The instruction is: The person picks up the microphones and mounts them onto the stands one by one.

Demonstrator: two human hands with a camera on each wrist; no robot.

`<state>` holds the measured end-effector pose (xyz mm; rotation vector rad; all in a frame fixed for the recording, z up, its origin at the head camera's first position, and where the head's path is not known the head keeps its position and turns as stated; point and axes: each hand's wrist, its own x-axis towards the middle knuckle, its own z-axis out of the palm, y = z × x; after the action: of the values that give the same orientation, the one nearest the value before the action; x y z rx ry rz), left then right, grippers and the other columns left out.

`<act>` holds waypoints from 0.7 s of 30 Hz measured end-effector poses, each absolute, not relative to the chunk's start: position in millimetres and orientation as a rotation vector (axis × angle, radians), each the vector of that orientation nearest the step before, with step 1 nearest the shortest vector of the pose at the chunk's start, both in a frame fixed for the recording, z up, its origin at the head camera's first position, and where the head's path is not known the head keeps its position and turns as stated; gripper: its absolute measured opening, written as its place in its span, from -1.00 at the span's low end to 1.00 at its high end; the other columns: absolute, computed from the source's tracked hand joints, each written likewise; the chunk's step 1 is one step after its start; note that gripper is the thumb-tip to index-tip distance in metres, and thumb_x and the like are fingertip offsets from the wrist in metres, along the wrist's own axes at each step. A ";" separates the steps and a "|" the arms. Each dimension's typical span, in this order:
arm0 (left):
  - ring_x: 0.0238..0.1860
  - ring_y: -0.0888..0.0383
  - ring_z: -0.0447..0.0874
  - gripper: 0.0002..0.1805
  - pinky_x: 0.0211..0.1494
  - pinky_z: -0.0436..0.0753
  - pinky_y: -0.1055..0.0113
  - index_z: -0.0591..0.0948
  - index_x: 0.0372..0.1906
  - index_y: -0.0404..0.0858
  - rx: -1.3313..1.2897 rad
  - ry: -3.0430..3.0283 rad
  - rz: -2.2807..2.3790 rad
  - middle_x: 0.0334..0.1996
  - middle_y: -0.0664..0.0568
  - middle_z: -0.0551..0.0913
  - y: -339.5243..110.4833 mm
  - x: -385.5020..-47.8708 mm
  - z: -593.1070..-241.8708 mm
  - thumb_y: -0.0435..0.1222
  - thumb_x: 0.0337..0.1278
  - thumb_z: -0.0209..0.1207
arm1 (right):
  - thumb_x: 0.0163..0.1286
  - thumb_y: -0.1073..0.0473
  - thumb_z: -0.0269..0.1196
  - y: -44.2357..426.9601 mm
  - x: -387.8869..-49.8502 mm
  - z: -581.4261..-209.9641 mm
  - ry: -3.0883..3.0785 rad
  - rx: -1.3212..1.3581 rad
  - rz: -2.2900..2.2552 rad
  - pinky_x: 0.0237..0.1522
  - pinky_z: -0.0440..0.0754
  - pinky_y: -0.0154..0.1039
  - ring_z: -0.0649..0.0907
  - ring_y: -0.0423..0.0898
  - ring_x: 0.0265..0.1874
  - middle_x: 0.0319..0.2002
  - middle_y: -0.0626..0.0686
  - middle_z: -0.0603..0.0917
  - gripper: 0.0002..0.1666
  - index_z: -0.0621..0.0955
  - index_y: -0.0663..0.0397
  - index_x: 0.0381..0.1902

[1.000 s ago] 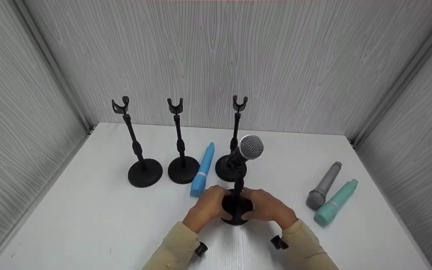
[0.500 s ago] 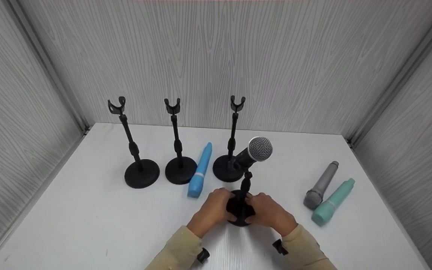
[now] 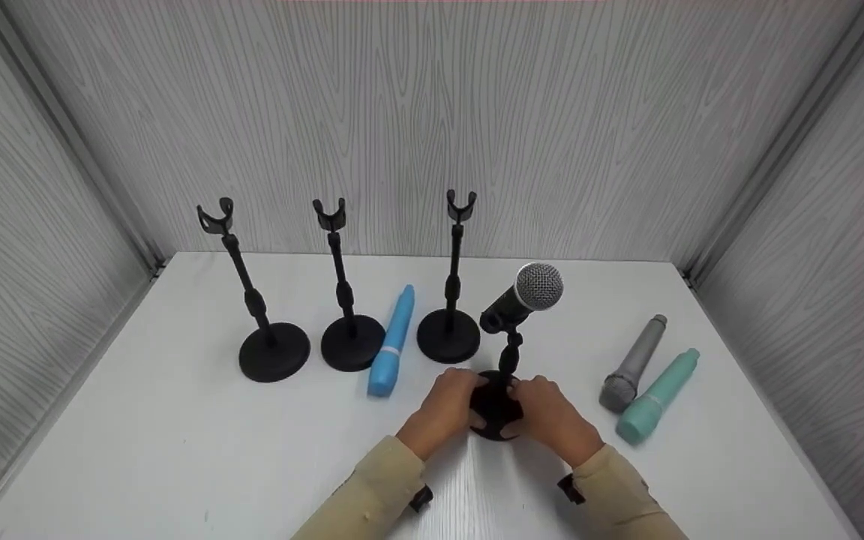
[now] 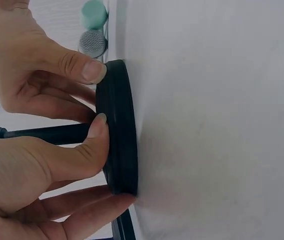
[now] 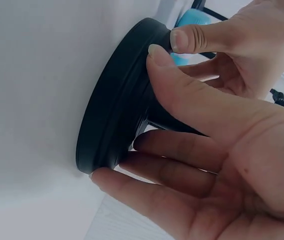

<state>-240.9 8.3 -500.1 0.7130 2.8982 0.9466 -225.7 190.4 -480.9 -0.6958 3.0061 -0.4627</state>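
Sleeves (image 3: 379, 480) of beige cloth reach in from the near side, and beyond them two bare hands hold a black stand (image 3: 508, 358) by its round base (image 3: 493, 409). The left hand (image 3: 439, 409) is clamped on one side of that disc and the right hand (image 3: 554, 420) on the other, thumb and fingers at the rim; whether the disc rests fully on the white table (image 3: 177, 450) I cannot tell. Above the hands, a dark microphone (image 3: 539, 286) sits tilted in the clip, mesh head raised, so the assembly is probably top-heavy — best to keep the two grips even and the disc level, and to ease any shift along at the base rather than at the stem. Fingertips are best kept out from under the rim as it meets the surface. To the right, well apart, lie a green microphone (image 3: 653, 405) and, just behind it, a grey microphone (image 3: 633, 364). Leftward lies a blue microphone (image 3: 392, 341), beside the middle stand (image 3: 343, 292); the left stand (image 3: 255, 302) and rear stand (image 3: 453, 289) also rise with bare clips, so steer the tilted microphone clear of the latter.
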 end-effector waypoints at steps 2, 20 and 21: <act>0.05 -0.03 0.74 -0.42 0.20 0.68 0.15 0.76 0.05 -0.33 0.713 2.894 0.982 -0.04 -0.13 0.80 11.0 -243.6 -501.3 -0.39 -0.26 0.63 | -0.14 0.21 0.69 192.1 -228.2 -480.8 3.013 -0.645 -0.471 -0.26 0.63 0.02 0.64 0.08 -0.37 -0.43 0.17 0.75 -0.58 0.74 0.24 -0.34; 0.06 -0.14 0.75 -0.59 0.15 0.71 0.11 0.75 0.02 -0.38 0.542 2.977 1.081 -0.05 -0.20 0.80 53.3 -289.1 -509.1 -0.39 0.00 0.52 | -0.09 0.29 0.66 220.7 -286.3 -476.9 3.001 -0.390 -0.516 -0.09 0.70 0.01 0.70 0.10 -0.25 -0.30 0.21 0.75 -0.59 0.71 0.33 -0.31; 0.06 -0.13 0.75 -0.60 0.14 0.72 0.11 0.75 0.02 -0.38 0.535 2.974 1.085 -0.05 -0.20 0.80 54.9 -292.4 -508.7 -0.40 0.00 0.52 | -0.08 0.29 0.66 221.6 -289.7 -476.5 2.995 -0.375 -0.528 -0.07 0.70 0.02 0.71 0.11 -0.22 -0.28 0.22 0.76 -0.58 0.71 0.34 -0.28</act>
<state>-292.4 54.9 -508.7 0.5345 2.9735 1.0846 -289.7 221.6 -476.5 -0.3751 2.9948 -0.5284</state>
